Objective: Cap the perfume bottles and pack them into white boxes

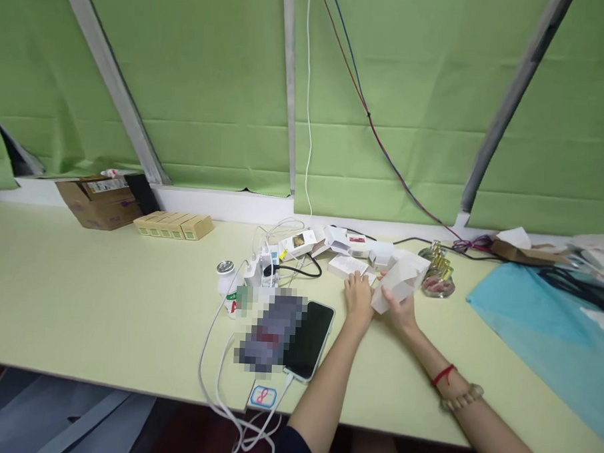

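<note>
In my right hand (401,311) is a thin, whitish, open paper carton (400,281), tilted upward, with the thumb on its near side. My left hand (359,294) lies just left of it, fingers bent over the near edge of a small white box (347,266) on the table. The fingertips are partly hidden. Several more white boxes (337,240) lie in a loose heap beyond the hands. Right of the carton stands a cluster of small glass bottles with gold-coloured tops (438,276).
On the table (103,291) are a power strip (260,268) with white cables, a white can (227,283), a black phone (311,340) and a blurred-out object (272,332). Tan boxes (174,225) and a cardboard box (103,204) stand back left. Blue sheeting (533,317) lies right.
</note>
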The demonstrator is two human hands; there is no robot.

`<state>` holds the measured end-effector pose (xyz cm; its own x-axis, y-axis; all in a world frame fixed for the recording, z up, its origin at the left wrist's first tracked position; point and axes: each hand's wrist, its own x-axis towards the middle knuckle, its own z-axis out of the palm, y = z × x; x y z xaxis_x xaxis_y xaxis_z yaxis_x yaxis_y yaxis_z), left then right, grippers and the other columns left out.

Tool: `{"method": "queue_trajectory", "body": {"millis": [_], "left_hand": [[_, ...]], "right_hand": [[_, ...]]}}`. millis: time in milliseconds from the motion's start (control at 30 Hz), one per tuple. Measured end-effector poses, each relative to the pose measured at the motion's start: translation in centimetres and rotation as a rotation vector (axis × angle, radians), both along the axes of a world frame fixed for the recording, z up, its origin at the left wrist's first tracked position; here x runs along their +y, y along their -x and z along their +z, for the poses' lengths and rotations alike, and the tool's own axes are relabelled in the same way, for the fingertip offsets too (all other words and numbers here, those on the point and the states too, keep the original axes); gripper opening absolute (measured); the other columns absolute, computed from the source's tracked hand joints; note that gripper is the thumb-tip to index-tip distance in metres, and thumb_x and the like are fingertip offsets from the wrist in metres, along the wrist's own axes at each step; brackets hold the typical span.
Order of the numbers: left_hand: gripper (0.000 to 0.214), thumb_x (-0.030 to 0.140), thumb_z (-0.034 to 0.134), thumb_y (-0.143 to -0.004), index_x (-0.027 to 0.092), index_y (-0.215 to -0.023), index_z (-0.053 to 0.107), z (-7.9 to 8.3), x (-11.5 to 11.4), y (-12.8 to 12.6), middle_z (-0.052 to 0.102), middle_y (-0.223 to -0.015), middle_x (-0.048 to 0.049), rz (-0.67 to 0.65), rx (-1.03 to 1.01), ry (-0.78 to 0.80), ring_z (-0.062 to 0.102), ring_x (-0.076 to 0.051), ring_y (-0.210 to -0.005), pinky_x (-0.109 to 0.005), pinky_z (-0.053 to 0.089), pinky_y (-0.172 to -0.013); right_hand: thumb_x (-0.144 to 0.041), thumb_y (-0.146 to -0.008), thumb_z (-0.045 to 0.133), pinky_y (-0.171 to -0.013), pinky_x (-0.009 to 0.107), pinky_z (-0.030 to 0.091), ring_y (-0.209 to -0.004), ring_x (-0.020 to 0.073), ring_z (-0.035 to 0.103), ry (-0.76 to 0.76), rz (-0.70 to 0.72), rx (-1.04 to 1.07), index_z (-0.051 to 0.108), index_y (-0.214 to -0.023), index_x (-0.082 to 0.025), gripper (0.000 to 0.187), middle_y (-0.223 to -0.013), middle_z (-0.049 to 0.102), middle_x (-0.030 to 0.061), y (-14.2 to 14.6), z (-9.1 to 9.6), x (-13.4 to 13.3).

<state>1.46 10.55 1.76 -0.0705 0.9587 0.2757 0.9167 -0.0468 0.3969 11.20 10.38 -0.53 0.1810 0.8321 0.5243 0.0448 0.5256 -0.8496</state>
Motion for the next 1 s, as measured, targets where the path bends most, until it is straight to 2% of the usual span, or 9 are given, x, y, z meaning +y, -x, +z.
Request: {"method": "queue_trajectory", "body": {"millis": [33,100,167,300,400,500,633,833,1000], "left_hand": [[0.031,0.015,0.045,-0.084,0.018,-0.111,0.061,0.3,-0.2,-0.1,0.059,-0.117,-0.0109,0.000,-0.021,-0.038,0.050,-0.024,-0.113,-0.036,0.040,-0.095],[0.031,0.015,0.047,-0.083,0.020,-0.112,0.059,0.6,-0.4,-0.2,0.059,-0.114,-0.0093,0.027,-0.071,-0.117,0.051,-0.022,-0.110,-0.035,0.040,-0.093],[0.034,0.016,0.048,-0.083,0.020,-0.115,0.056,0.6,-0.4,-0.2,0.054,-0.125,-0.0094,0.045,-0.084,-0.149,0.045,-0.023,-0.120,-0.036,0.037,-0.098],[0.036,0.025,0.049,-0.084,0.016,-0.119,0.056,-0.2,-0.1,-0.2,0.042,-0.141,-0.0117,0.131,-0.052,-0.081,0.027,-0.031,-0.135,-0.041,0.030,-0.105],[0.034,0.029,0.045,-0.087,0.018,-0.116,0.057,-0.3,-0.2,-0.2,0.048,-0.135,-0.0129,0.125,-0.014,-0.078,0.037,-0.029,-0.130,-0.040,0.035,-0.100],[0.029,0.029,0.042,-0.087,0.017,-0.104,0.063,0.3,-0.3,-0.1,0.058,-0.118,-0.0125,0.135,-0.025,-0.111,0.051,-0.025,-0.112,-0.037,0.039,-0.094],[0.028,0.025,0.042,-0.087,0.018,-0.106,0.061,0.9,-0.2,0.1,0.057,-0.119,-0.0107,0.147,-0.070,-0.207,0.051,-0.022,-0.111,-0.035,0.038,-0.093],[0.034,0.029,0.044,-0.086,0.014,-0.112,0.058,-0.3,0.2,0.1,0.052,-0.130,-0.0150,0.151,0.014,-0.117,0.039,-0.029,-0.126,-0.038,0.034,-0.097],[0.039,0.036,0.036,-0.090,0.014,-0.116,0.055,0.1,-0.4,0.4,0.050,-0.129,-0.0158,0.213,0.058,-0.122,0.046,-0.029,-0.114,-0.039,0.036,-0.093]], "right_hand": [[-0.054,-0.067,0.065,-0.081,0.042,0.052,-0.089,0.0260,0.064,0.033,0.001,0.049,0.056,-0.102,-0.016,0.052,-0.100,0.066,0.0140,-0.1,0.1,0.0],[-0.058,-0.067,0.063,-0.080,0.042,0.052,-0.088,0.0262,0.064,0.085,-0.016,0.132,0.059,-0.098,-0.017,0.052,-0.097,0.068,0.0122,-0.3,0.3,0.0],[-0.059,-0.067,0.062,-0.078,0.041,0.053,-0.086,0.0258,0.065,0.129,-0.016,0.178,0.060,-0.098,-0.018,0.052,-0.095,0.069,0.0109,-0.4,0.5,0.0],[-0.058,-0.063,0.068,-0.078,0.041,0.053,-0.085,0.0251,0.065,0.178,-0.001,0.223,0.062,-0.096,-0.019,0.051,-0.093,0.070,0.0097,-0.2,1.1,-0.5],[-0.059,-0.060,0.070,-0.078,0.041,0.053,-0.085,0.0249,0.065,0.162,0.033,0.202,0.063,-0.094,-0.019,0.053,-0.092,0.070,0.0095,-0.1,1.6,-1.0],[-0.061,-0.059,0.071,-0.079,0.041,0.053,-0.088,0.0255,0.065,0.127,0.057,0.155,0.063,-0.094,-0.020,0.055,-0.092,0.070,0.0091,-0.4,1.9,-1.2],[-0.065,-0.059,0.068,-0.080,0.044,0.053,-0.089,0.0257,0.065,0.094,0.038,0.144,0.058,-0.097,-0.020,0.060,-0.095,0.068,0.0109,-0.6,2.3,-1.2],[-0.060,-0.058,0.073,-0.085,0.044,0.051,-0.091,0.0224,0.063,0.030,-0.006,0.101,0.047,-0.103,-0.022,0.064,-0.106,0.062,0.0112,-0.2,2.6,-1.3],[-0.064,-0.058,0.070,-0.086,0.042,0.050,-0.092,0.0217,0.062,0.036,-0.032,0.071,0.041,-0.111,-0.023,0.073,-0.107,0.060,0.0106,-0.4,2.5,-0.8]]}}
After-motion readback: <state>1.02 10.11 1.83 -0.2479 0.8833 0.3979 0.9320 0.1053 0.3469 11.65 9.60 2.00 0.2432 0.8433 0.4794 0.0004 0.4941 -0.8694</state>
